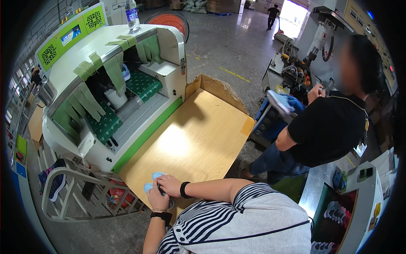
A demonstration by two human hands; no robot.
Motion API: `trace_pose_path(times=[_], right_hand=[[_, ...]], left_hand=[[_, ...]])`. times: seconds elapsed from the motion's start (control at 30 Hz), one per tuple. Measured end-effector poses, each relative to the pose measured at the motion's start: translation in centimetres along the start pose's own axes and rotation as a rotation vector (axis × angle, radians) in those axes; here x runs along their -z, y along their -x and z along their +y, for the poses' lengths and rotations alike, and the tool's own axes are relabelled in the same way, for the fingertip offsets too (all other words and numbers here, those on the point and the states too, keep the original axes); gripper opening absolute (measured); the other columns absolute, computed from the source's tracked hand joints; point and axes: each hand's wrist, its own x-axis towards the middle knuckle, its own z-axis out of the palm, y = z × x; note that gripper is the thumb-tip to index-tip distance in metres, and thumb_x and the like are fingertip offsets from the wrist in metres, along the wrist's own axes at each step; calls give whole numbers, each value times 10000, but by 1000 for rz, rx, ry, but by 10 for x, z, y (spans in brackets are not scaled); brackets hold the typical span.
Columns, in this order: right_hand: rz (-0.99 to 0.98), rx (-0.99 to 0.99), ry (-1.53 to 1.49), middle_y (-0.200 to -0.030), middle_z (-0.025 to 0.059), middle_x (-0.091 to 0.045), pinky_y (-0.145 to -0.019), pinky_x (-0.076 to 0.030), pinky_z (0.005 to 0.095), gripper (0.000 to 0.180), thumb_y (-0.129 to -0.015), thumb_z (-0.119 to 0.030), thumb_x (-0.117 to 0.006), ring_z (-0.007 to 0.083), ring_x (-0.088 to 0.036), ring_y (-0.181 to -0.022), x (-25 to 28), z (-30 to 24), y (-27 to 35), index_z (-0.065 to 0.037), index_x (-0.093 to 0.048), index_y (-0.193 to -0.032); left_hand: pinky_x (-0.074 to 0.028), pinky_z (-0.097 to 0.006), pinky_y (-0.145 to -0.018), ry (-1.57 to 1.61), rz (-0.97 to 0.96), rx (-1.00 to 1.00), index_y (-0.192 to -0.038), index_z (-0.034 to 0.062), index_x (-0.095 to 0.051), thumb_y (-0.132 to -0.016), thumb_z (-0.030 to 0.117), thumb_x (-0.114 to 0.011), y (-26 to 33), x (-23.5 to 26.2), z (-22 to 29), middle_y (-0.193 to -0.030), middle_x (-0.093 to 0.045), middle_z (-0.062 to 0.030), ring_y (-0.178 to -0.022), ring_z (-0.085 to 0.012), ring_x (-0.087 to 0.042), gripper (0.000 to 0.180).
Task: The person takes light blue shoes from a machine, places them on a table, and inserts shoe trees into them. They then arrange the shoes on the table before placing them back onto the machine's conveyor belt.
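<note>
- Striped knit cloth in navy and white, joined to pale grey fabric, forms the person's shirt (258, 216) at the lower edge, nearest the camera.
- Both bare hands meet over small pale blue pieces (158, 174) at the bench's near-left edge; two rounded, smooth-looking ends poke out beyond the fingers.
- Left hand (157, 200): fingers bend beside a small dark piece (161, 191); whether its grip is clenched or merely resting, I cannot tell.
- Right hand (170, 185): it lies across from the right, fingers curled over the same pieces; its grip is equally unclear.
- A black band (185, 190) circles the right wrist.
- Beneath them spreads the flat bench (211, 144), its wood-grain top shining, bordered at the far end by ragged brown cardboard (220, 87).
- Beyond its left side stands a rounded white machine (101, 48) with limp green fabric strips (84, 103) and dotted green belts (144, 84); a clear plastic bottle (132, 17) stands on top.
- At lower left, a rack (72, 170) of pale bent tubing.
- Right of the bench, a co-worker (330, 131) wears black cloth and blue denim.
</note>
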Motion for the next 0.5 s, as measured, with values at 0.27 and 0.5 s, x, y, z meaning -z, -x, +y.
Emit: trace_pose_path(times=[0.27,0.5], right_hand=[[40,20,27,-1330,150,-514,-1041,-362,467,351,-926,-173,-541,346,-453,-1259,-9,4,-1,-54,-523,-1255],[-7,-12,-15,-1343,145,-507,-1054,-354,473,354,-932,-181,-537,352,-445,-1270,-2,0,-1,-60,-520,-1264]], left_hand=[[-418,-467,-831,-3,8,3,-1352,56,-466,-792,214,-674,1,-2,-3,-862,-655,-186,-828,-373,-616,618],[-409,-466,-799,9,8,0,-1352,58,-470,-770,219,-682,0,3,3,-828,-639,-185,-802,-380,-599,640]])
